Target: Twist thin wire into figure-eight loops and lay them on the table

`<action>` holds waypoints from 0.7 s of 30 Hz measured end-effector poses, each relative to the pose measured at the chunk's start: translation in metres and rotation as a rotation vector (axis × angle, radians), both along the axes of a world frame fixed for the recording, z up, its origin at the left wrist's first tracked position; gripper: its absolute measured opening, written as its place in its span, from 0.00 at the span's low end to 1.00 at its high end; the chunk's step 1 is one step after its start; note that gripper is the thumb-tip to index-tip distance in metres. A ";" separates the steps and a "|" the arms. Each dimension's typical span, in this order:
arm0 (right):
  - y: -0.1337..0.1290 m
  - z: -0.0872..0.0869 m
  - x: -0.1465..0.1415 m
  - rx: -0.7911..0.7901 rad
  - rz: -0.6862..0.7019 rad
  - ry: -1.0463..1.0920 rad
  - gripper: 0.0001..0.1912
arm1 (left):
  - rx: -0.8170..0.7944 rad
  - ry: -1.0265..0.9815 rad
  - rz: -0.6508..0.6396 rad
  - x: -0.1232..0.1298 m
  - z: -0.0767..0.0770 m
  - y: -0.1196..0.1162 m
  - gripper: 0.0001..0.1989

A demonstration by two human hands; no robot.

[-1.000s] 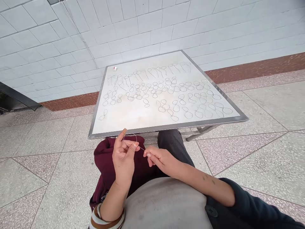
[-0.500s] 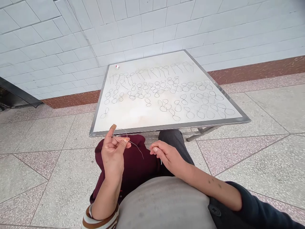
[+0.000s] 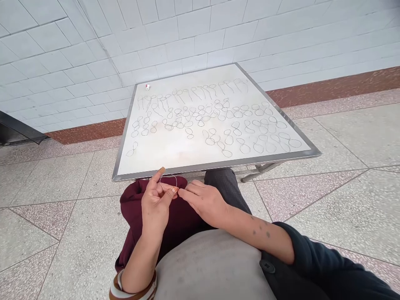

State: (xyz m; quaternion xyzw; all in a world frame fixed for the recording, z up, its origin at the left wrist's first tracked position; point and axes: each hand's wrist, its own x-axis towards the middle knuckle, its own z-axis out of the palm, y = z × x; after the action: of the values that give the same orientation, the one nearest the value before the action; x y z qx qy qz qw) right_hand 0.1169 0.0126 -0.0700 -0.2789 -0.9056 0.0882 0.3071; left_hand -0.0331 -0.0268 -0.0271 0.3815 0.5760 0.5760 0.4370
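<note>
My left hand [image 3: 157, 205] pinches a thin wire [image 3: 176, 179] between thumb and fingers. The wire bends into a round loop near the raised index finger, whose tip is wrapped in a tan covering. Against the left thumb tip, my right hand [image 3: 204, 203] is closed, with its thumb and index finger pressed together where the wire's loose end runs; the end itself is hidden. Both hands are above my lap, just in front of the table [image 3: 162, 160]. Many wire figure-eights [image 3: 189, 133] lie in rows on its white top, with looped wires with long tails [image 3: 179, 95] farther back.
A small white and red object [image 3: 148, 87] sits at the table's far left corner. Metal edging [image 3: 218, 165] borders the tabletop. Behind stands a white tiled wall [image 3: 193, 46]. Dark red cloth [image 3: 134, 204] covers one of my legs.
My right hand has moved left to meet the left thumb and now covers the wire's loose tail. The left hand has shifted slightly right. The view has turned a little.
</note>
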 end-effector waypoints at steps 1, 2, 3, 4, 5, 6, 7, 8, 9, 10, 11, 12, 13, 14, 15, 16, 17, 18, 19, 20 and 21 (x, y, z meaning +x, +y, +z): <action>0.001 -0.001 0.001 0.016 0.016 -0.015 0.12 | -0.001 0.013 0.002 0.000 0.000 0.000 0.30; 0.001 -0.001 0.002 0.027 0.029 -0.023 0.12 | -0.001 0.022 0.008 0.001 -0.001 0.000 0.30; 0.001 -0.002 0.002 0.032 0.034 -0.021 0.12 | 0.002 0.030 0.017 0.001 -0.001 0.000 0.30; 0.001 -0.003 0.001 0.033 0.031 -0.009 0.11 | 0.009 0.037 0.029 0.002 -0.002 0.000 0.29; 0.000 -0.004 0.001 0.031 0.022 0.005 0.11 | 0.017 0.043 0.044 0.002 -0.002 -0.001 0.29; 0.000 -0.004 0.000 0.026 0.009 0.021 0.10 | 0.027 0.053 0.060 0.001 -0.003 -0.001 0.29; -0.001 -0.005 -0.001 0.020 -0.006 0.037 0.09 | 0.038 0.068 0.078 0.001 -0.003 -0.001 0.28; -0.002 -0.006 -0.001 0.013 -0.017 0.051 0.09 | 0.047 0.087 0.095 0.000 -0.003 -0.001 0.28; -0.003 -0.006 0.000 0.007 -0.025 0.063 0.09 | 0.055 0.102 0.110 0.000 -0.003 -0.002 0.28; -0.004 -0.007 0.000 0.002 -0.029 0.070 0.09 | 0.065 0.111 0.123 -0.001 -0.003 -0.002 0.27; -0.005 -0.008 0.002 -0.004 -0.032 0.075 0.09 | 0.074 0.110 0.134 -0.002 -0.003 -0.001 0.27; -0.005 -0.009 0.003 -0.008 -0.034 0.076 0.09 | 0.085 0.102 0.142 -0.003 -0.003 -0.001 0.27; -0.006 -0.010 0.005 -0.009 -0.034 0.073 0.09 | 0.094 0.092 0.148 -0.003 -0.003 -0.001 0.27; -0.006 -0.011 0.007 -0.006 -0.032 0.066 0.09 | 0.100 0.081 0.151 -0.003 -0.003 -0.001 0.26; -0.007 -0.012 0.010 -0.004 -0.029 0.057 0.09 | 0.101 0.075 0.151 -0.003 -0.003 -0.001 0.26; -0.007 -0.013 0.012 -0.004 -0.026 0.049 0.09 | 0.100 0.074 0.150 -0.003 -0.003 -0.001 0.26; -0.007 -0.014 0.013 -0.006 -0.025 0.049 0.09 | 0.098 0.076 0.148 -0.002 -0.003 -0.001 0.26; -0.007 -0.015 0.015 -0.018 -0.030 0.057 0.08 | 0.096 0.077 0.143 -0.002 -0.004 -0.001 0.26; -0.008 -0.015 0.016 -0.039 -0.037 0.073 0.08 | 0.092 0.074 0.134 -0.001 -0.004 0.000 0.27; -0.008 -0.015 0.017 -0.067 -0.044 0.095 0.08 | 0.087 0.068 0.121 0.000 -0.004 0.000 0.28; -0.008 -0.014 0.017 -0.098 -0.049 0.119 0.08 | 0.078 0.059 0.106 0.002 -0.004 0.000 0.29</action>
State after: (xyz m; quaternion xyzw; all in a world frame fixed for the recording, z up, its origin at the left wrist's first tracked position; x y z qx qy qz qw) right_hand 0.1341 0.0046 -0.0844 -0.3097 -0.8733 0.1415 0.3484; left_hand -0.0315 -0.0267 -0.0309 0.3840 0.5853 0.6088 0.3733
